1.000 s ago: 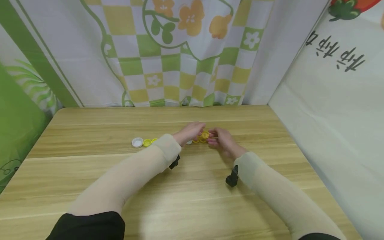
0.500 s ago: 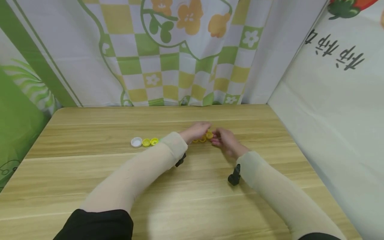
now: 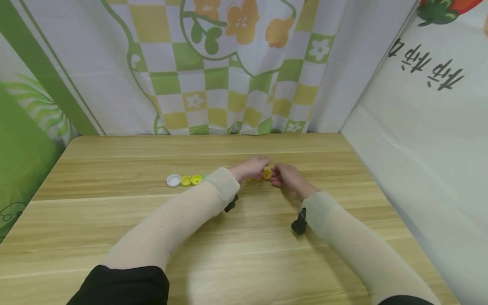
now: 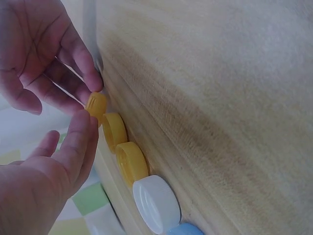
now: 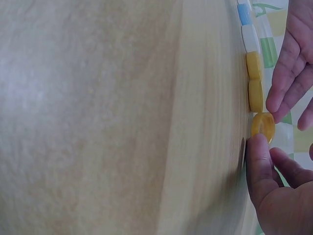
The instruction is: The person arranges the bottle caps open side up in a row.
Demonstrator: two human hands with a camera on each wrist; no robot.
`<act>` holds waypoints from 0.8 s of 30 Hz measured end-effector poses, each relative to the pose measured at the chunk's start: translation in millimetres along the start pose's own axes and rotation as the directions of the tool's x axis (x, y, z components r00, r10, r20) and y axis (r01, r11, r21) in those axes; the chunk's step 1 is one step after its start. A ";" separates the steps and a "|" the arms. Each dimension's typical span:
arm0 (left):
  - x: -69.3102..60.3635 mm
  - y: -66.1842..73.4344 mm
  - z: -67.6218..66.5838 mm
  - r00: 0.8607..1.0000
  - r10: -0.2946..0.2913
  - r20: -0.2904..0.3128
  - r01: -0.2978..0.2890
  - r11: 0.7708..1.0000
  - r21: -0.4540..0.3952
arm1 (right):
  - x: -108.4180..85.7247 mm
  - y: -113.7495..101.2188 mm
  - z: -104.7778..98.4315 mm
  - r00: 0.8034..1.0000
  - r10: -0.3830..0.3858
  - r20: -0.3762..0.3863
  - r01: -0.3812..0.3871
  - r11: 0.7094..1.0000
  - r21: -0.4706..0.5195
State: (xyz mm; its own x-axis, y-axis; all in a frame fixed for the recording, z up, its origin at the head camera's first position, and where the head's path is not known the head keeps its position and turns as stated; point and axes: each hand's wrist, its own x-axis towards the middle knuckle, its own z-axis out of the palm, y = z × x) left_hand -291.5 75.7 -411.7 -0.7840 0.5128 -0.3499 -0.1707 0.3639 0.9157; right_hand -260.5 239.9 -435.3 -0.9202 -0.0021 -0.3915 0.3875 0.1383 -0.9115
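Note:
An orange-yellow bottle cap [image 3: 267, 174] stands at the right end of a row of caps, between the fingertips of both hands. My left hand [image 3: 249, 168] reaches it from the left with fairly straight fingers; in the left wrist view their tips touch or nearly touch the cap [image 4: 96, 105]. From the right comes my right hand [image 3: 288, 178], fingers loosely bent, one fingertip against the cap [image 5: 263, 126] in the right wrist view. Two more orange-yellow caps [image 4: 131, 163], a white cap [image 4: 156, 204] and a blue cap [image 4: 186, 229] follow in line.
Farther left, the row shows a larger white cap [image 3: 173, 180], two yellow caps [image 3: 186, 181] and a bit of green; my left sleeve [image 3: 190, 212] hides its middle. A wooden table [image 3: 244, 262] bears it all. A checkered curtain [image 3: 236, 84] hangs behind.
The end cap has moved a little right and down toward the row's line. My left hand has shifted right with it, and my right hand slightly right.

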 end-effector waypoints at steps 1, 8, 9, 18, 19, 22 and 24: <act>0.4 -0.3 -0.2 1.000 -0.004 0.001 0.004 1.000 -0.012 | 0.2 0.1 -0.1 1.000 0.000 0.002 0.000 1.000 -0.008; 2.2 -1.5 0.7 1.000 -0.024 0.000 0.024 0.999 -0.046 | 3.0 2.2 -2.1 1.000 -0.027 -0.004 0.027 0.999 -0.036; 2.6 -1.8 1.2 1.000 -0.024 -0.004 0.024 0.999 -0.048 | 3.2 2.6 -2.5 0.999 -0.032 -0.005 0.032 0.999 -0.035; -3.5 -11.6 -6.1 1.000 -0.001 -0.002 0.001 0.997 -0.083 | 5.3 5.3 -1.2 0.999 -0.043 -0.003 0.042 0.999 -0.027; -7.8 -13.9 -7.9 1.000 0.023 -0.004 -0.023 0.999 -0.049 | 5.3 5.6 -1.6 0.999 -0.040 -0.007 0.039 0.999 -0.022; -27.5 -21.2 -14.5 0.994 0.109 -0.018 -0.106 0.985 0.133 | 4.2 5.4 -3.2 0.999 -0.039 -0.021 0.038 0.998 -0.043; -45.9 -24.8 -19.9 0.984 0.178 -0.016 -0.166 0.942 0.290 | 0.3 3.3 -4.6 0.998 -0.061 -0.028 0.057 0.991 -0.117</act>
State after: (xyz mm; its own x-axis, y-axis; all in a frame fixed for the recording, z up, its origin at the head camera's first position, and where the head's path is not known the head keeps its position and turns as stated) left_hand -263.2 27.7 -414.4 -0.8115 0.5566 -0.1778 0.1425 0.4836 0.8636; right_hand -259.8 244.9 -437.8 -0.9433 0.0174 -0.3315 0.3249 0.2531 -0.9113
